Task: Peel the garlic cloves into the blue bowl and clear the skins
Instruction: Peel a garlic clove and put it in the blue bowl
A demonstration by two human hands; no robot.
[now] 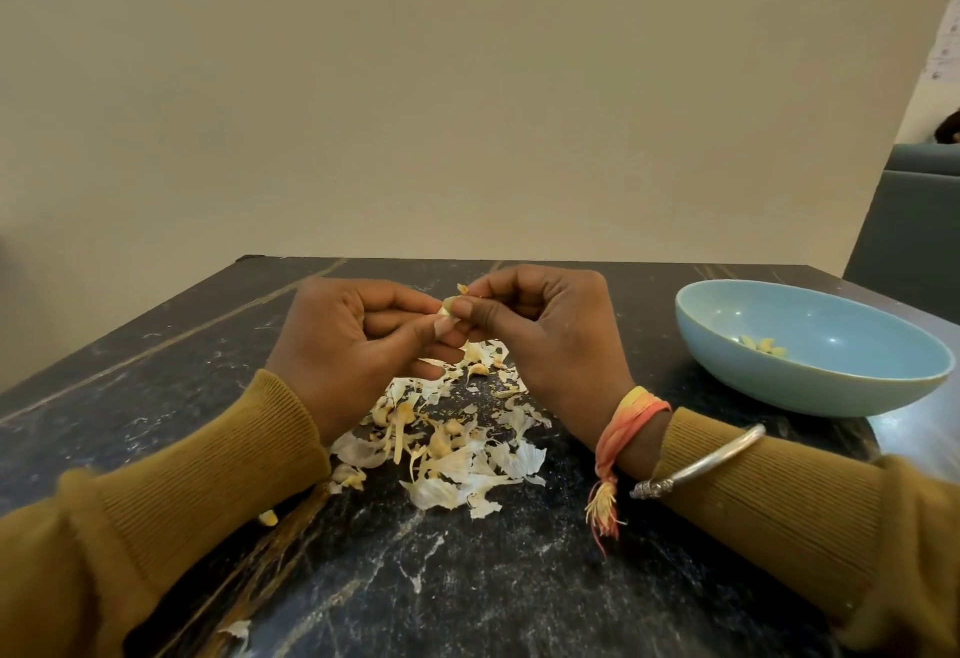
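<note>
The garlic clove (451, 308) is up off the bench, in the air to the left of the blue bowl (831, 314) and well apart from it. The left hand (353, 340) pinches it between thumb and curled fingers. The right hand (550, 340) nips its far end with thumb and forefinger, where a scrap of skin sticks up.

From here the clove looks part-stripped, with some husk left on. To do it cleanly, I'd keep the left grip firm without crushing. I'd pull the scrap down along the clove rather than outward, turning the clove a little so the rest comes off in one sheet.

Below the hands, also left of the bowl, the heap of skins (452, 444) lies on the dark bench (519, 579), so dropped husk should land there. A few peeled cloves (761, 344) sit in the bowl's bottom, and once bare this one goes rightward to join them. One stray bit (268, 517) lies far left of the bowl, by the left sleeve.
</note>
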